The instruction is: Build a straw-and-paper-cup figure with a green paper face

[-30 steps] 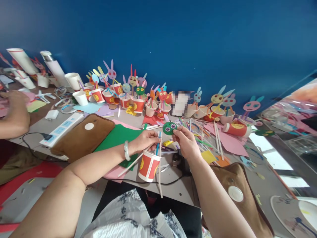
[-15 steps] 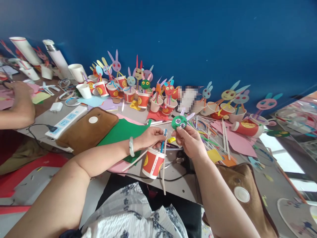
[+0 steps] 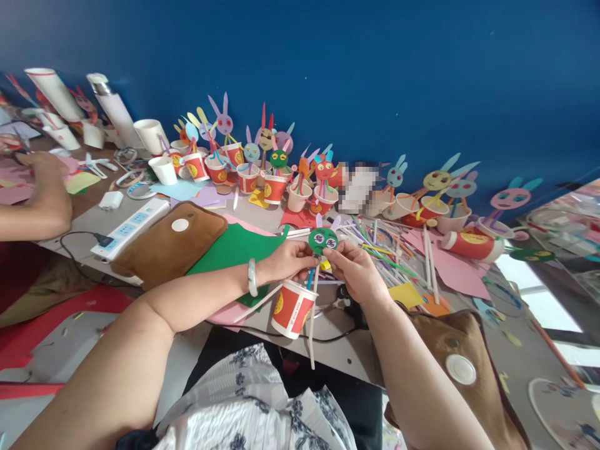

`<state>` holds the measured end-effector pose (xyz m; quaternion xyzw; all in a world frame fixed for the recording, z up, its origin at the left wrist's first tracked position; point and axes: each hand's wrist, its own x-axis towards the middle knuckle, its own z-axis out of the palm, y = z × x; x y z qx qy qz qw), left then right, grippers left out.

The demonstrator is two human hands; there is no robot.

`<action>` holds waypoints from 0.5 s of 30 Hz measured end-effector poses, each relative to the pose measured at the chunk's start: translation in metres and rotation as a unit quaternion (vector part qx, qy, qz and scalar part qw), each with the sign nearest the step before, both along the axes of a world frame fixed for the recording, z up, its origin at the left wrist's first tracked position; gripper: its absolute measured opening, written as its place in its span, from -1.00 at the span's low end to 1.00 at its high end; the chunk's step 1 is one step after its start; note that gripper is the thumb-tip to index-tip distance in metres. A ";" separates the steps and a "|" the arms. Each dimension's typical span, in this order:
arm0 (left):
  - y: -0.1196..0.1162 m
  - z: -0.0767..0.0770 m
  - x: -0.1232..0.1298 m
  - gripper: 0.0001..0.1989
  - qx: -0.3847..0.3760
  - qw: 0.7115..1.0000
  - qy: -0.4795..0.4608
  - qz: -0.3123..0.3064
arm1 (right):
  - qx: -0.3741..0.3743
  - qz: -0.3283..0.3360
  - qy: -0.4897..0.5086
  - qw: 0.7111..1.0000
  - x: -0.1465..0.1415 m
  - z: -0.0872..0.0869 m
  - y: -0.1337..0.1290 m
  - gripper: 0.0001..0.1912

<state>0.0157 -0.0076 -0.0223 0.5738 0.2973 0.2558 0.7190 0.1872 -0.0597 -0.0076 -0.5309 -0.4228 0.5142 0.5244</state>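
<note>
My left hand [image 3: 291, 261] is closed on the blue straw [image 3: 310, 279] that stands up out of a red-and-white paper cup [image 3: 294, 309]. My right hand [image 3: 355, 265] pinches a green paper rabbit head [image 3: 323, 240] with drawn eyes and pale purple ears. The head is held at the top of the blue straw, between both hands; whether the two touch is hidden by fingers. Pale sticks hang from the cup's sides, a long one [image 3: 311, 334] down its right.
Behind stand several rabbit-head cups [image 3: 274, 187] along the blue wall. Green paper [image 3: 234, 250] and a brown pouch [image 3: 169, 244] lie left, near a power strip [image 3: 131, 228]. Loose straws [image 3: 382, 250] spread right, with another brown pouch [image 3: 445, 350]. A co-worker's arm [image 3: 44, 200] is far left.
My right hand has brought the green rabbit head left and slightly down, over the top of the blue straw. My left hand stays at the straw.
</note>
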 end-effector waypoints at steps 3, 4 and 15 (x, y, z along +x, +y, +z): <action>0.001 -0.004 0.000 -0.75 0.009 1.000 -0.014 -0.002 | -0.001 0.005 -0.014 1.000 -0.002 -0.003 0.000 -0.46; 0.001 -0.005 0.001 -0.72 0.012 1.000 -0.017 -0.003 | 0.000 0.005 -0.017 1.000 -0.003 -0.004 0.000 -0.46; 0.000 -0.001 0.000 -0.79 0.010 1.000 -0.012 0.001 | -0.003 0.011 -0.051 0.999 -0.004 -0.007 0.002 -0.49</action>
